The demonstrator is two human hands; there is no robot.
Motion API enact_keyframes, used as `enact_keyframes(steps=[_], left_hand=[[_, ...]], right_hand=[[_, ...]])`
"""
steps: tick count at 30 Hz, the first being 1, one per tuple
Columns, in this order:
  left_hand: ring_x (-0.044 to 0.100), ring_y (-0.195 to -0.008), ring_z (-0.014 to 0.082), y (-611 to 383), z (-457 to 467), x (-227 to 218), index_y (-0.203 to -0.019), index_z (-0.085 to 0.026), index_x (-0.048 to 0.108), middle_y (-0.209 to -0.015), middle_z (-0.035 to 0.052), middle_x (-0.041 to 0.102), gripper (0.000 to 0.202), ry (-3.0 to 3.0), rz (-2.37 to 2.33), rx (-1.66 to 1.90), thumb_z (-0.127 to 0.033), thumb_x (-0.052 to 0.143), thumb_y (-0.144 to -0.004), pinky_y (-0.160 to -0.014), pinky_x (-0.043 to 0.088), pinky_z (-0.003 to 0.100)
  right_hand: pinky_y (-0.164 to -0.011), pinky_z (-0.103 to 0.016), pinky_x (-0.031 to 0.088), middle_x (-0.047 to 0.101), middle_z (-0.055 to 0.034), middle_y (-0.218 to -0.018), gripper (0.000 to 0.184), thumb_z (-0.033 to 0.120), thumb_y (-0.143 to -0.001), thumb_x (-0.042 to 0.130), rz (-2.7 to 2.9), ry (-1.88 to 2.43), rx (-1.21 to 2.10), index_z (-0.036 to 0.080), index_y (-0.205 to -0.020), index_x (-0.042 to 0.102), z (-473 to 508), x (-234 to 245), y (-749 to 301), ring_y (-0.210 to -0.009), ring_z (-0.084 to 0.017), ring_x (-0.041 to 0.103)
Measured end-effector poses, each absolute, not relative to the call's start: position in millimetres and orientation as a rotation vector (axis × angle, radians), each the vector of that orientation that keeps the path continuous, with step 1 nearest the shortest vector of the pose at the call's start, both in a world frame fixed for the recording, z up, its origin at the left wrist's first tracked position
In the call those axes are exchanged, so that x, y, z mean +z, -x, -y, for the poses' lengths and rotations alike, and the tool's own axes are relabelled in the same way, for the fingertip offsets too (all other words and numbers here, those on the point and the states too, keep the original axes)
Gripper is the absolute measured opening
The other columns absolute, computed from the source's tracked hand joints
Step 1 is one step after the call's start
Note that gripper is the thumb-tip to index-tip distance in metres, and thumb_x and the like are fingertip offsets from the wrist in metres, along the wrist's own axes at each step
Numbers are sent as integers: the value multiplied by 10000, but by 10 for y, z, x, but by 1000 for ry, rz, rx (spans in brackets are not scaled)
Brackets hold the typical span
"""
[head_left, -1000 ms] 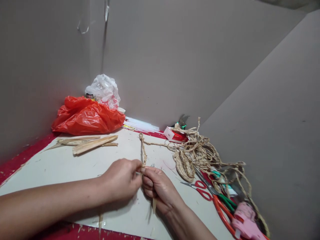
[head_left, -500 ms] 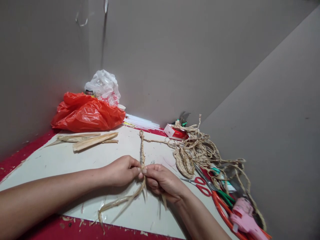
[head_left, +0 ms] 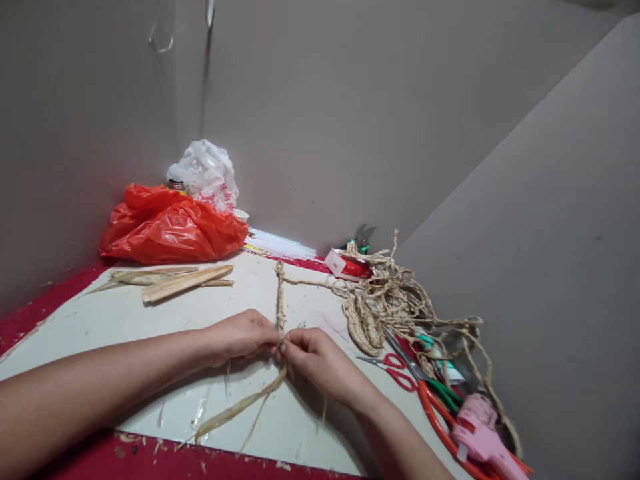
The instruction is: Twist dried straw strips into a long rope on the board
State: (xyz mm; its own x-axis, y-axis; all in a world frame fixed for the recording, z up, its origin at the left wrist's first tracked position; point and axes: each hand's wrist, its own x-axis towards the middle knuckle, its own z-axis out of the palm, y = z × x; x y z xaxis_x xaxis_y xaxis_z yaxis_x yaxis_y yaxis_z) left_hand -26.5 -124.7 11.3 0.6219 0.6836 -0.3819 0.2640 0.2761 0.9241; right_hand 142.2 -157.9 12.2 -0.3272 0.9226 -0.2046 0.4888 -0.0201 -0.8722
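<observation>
**Straw-coloured fibre braid: pinched low, tails loose**

Lying on white board (head_left: 190,313), running away from viewer, braid (head_left: 280,300) centre of view. Lower end between both hands. Left hand (head_left: 245,338): fingertips together, clamped on braid's lower end from the left. Right hand (head_left: 317,361): thumb and forefinger closed on same spot from the right; remaining fingers mostly hidden, can't tell how far curled. Loose strips (head_left: 235,411) trailing below, down and left toward near edge of board. Thin cord (head_left: 311,283) leading right from near braid's top to tangled cord heap (head_left: 390,293).

Handling, judged by looks: very light, dry, rough rather than slippery. Braided part likely firm yet bendable; loose strips floppier, papery, probably prone to splitting or fraying if tugged hard. Best held right at last crossing, fingertip pinch, flat and snug. Avoid gripping by strip ends alone: likely to loosen weave. Watch for snagging at heap side. Spare husk pieces (head_left: 187,283) upper left, apparently stiffer.
</observation>
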Motion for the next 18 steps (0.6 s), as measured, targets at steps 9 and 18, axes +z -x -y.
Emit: enact_keyframes(steps=[9,18], left_hand=[[239,-374,54,200,1267,-6,-576,-138,578,-394,-69,353,173,-1426,-1048,441,-267,485,-643,-407,147,230],[251,-392,57,187,1283,-35,-503,-150,514,-400,-64,350,170,-1500,-1141,502,-251,464,-631,-420,173,228]], right_hand=[[-504,-207,262,456,19,-545,257,240,-818,438,2059,1560,874,147,-606,549,1642,17,-1379,-549,-101,370],[-548,-225,305,585,-22,-631,255,269,-834,446,2142,1612,803,156,-639,565,1678,129,-1421,-598,-131,476]])
